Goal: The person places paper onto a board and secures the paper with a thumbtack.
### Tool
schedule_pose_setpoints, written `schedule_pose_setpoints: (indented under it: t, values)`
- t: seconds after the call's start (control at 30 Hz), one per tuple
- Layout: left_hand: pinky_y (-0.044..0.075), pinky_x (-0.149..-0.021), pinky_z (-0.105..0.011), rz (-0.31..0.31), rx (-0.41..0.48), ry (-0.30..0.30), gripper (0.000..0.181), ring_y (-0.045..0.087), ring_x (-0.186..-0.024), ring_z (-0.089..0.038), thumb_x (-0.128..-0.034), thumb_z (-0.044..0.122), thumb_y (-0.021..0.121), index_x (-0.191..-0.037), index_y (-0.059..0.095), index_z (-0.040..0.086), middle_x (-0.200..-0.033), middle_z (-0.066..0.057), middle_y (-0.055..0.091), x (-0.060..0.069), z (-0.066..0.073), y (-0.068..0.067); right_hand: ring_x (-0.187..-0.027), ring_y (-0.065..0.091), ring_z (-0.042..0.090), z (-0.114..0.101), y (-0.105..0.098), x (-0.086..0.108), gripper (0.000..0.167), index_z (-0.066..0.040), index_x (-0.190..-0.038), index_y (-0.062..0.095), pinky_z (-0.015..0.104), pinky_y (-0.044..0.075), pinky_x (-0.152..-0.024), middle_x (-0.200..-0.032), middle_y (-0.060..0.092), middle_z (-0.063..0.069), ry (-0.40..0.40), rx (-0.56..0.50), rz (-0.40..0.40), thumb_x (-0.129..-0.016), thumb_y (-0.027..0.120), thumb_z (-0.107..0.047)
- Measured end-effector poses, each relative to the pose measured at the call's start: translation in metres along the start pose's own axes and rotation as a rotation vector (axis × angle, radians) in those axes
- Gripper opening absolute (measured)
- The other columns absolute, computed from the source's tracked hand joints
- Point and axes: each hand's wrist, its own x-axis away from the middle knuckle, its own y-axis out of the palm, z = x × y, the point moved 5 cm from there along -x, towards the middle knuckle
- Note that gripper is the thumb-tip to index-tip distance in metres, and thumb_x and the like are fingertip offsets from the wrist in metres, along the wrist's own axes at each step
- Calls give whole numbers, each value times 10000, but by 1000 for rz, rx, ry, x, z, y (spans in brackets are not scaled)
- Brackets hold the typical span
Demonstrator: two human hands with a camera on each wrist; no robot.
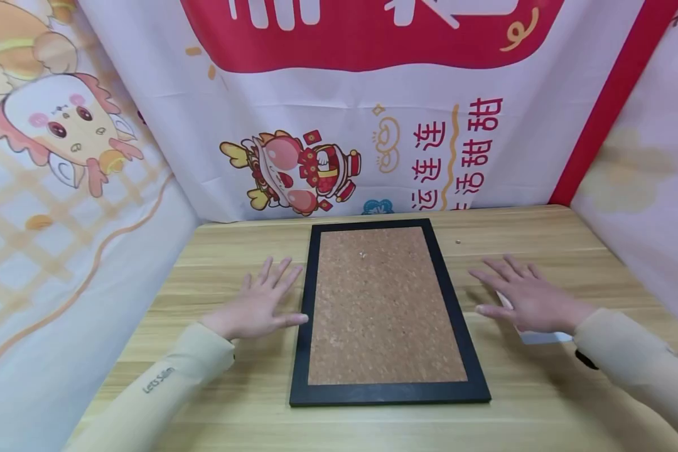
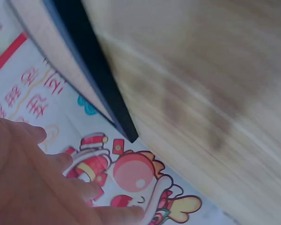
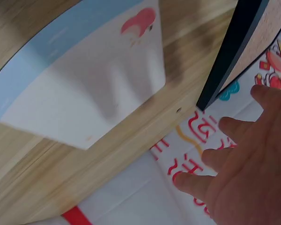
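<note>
While a black-framed cork board (image 1: 390, 307) lies flat on the bench (image 1: 520, 232) between them, my left hand (image 1: 258, 307) and right hand (image 1: 533, 302) hover with fingers spread wide, holding nothing. A careless inward swing of the left, its thumb close to the frame's edge, could knock the board askew; a hasty drop of the right could send the white-and-blue printed card (image 3: 84, 84) below it sliding.

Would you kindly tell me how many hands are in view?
2: the left hand, by the left edge of the cork board, and the right hand, over a white-and-blue card to the board's right.
</note>
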Motion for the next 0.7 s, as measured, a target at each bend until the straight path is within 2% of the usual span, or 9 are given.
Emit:
schedule_pose_setpoints:
  t: [0.1,0.13,0.2,0.3,0.4,0.47,0.53,0.6,0.7]
  values:
    - [77,-1076,-724,17,80,-2,966,-107,-1476,-408,-912,714,463,-1606,-10,236,-1657,-89,-44,-4,-8,-6,-1382,226,556,17,-6,1,753,-132,-1510,408,745,191,-1026,-1538,318,249,20,9,22,-927,603,-567]
    - [113,-1092,-697,18,112,-15,966,-47,-1482,-413,-918,698,477,-1607,-2,220,-1654,-115,5,-5,-10,-7,-1355,290,551,23,-8,2,735,-96,-1485,441,730,237,-1019,-1501,368,268,29,14,27,-923,636,-527]
    - [217,-1105,-631,0,218,-48,945,166,-1460,-413,-940,638,513,-1607,25,180,-1614,-172,177,-6,-14,-6,-1262,440,525,36,-12,4,673,-19,-1409,516,687,344,-981,-1391,489,294,64,16,16,-917,683,-446]
    - [425,-1003,-519,-65,446,-116,906,488,-1263,-351,-963,545,560,-1600,90,105,-1454,-185,425,-7,-14,2,-1040,625,448,59,-15,9,550,90,-1262,596,618,461,-880,-1159,635,302,148,-41,-41,-929,685,-339]
    - [507,-853,-418,-103,568,-162,871,599,-1046,-256,-967,493,591,-1577,168,35,-1269,-134,557,-8,-9,13,-912,671,384,78,-16,15,458,140,-1122,644,589,489,-825,-1002,689,260,221,-85,-94,-928,672,-274]
    - [504,-823,-391,-101,553,-167,890,597,-996,-221,-949,496,620,-1564,201,8,-1210,-110,580,-8,-4,19,-895,668,367,87,-16,18,404,124,-1063,676,581,491,-818,-978,696,244,245,-93,-117,-921,671,-255]
    - [496,-860,-414,-85,511,-137,901,590,-1028,-232,-931,476,657,-1551,230,-18,-1212,-121,582,-7,3,23,-869,653,336,94,-15,22,347,84,-1006,718,550,497,-805,-949,707,200,271,-89,-137,-910,675,-246]
    - [457,-958,-480,-72,434,-96,946,544,-1160,-311,-900,478,696,-1553,225,-19,-1326,-181,530,-6,10,27,-798,620,292,99,-12,25,311,52,-967,744,478,501,-742,-882,703,147,306,-99,-167,-908,667,-243]
    - [294,-1102,-554,-78,264,-26,1045,310,-1399,-403,-843,561,714,-1563,206,0,-1538,-223,324,-2,20,32,-689,528,202,103,-7,29,283,2,-909,770,368,437,-632,-747,647,31,356,-114,-198,-915,645,-253]
